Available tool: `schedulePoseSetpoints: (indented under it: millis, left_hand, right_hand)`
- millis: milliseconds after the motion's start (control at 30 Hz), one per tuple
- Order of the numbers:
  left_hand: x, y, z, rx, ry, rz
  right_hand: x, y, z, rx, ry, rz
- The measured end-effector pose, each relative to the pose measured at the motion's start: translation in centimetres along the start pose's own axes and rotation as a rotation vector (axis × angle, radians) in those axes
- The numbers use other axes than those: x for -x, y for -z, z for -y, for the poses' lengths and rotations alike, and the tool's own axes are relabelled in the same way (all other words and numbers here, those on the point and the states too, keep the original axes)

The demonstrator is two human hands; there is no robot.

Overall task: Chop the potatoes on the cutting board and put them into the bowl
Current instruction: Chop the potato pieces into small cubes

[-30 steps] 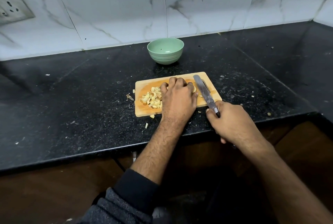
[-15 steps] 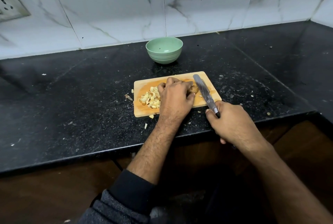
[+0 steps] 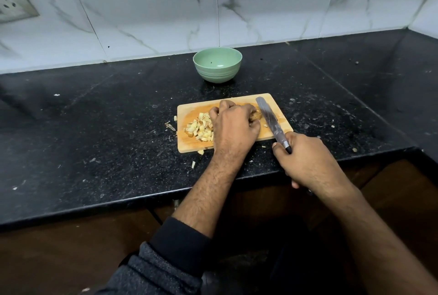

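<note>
While left hand (image 3: pixel 233 126) grips potato (image 3: pixel 255 116), right hand (image 3: pixel 305 161) grips knife (image 3: pixel 270 119), green bowl (image 3: pixel 217 65) holds specks only

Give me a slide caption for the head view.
Left hand steadies potato on board while right hand slices with knife.

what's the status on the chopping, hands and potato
Left hand holds potato on board. Right hand grips knife, blade beside potato. Bowl empty; nothing blocking.
</note>
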State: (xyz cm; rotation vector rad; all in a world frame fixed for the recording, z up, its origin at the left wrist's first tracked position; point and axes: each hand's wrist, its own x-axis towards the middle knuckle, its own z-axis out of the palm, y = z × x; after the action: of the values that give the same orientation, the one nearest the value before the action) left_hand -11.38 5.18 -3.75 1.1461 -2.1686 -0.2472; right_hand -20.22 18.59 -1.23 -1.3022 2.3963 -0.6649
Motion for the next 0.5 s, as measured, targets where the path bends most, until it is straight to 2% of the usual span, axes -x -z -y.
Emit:
schedulePoseSetpoints:
  millis: [200, 500]
  left_hand:
    - [-0.2, -0.02, 0.28, 0.038, 0.105, -0.022]
    - [-0.31, 0.06, 0.66, 0.084, 0.014, 0.09]
  right_hand:
    - [0.02, -0.05, -0.16, 0.013, -0.002, 0.0]
    - [0.0, -0.13, -0.19, 0.013, -0.008, 0.001]
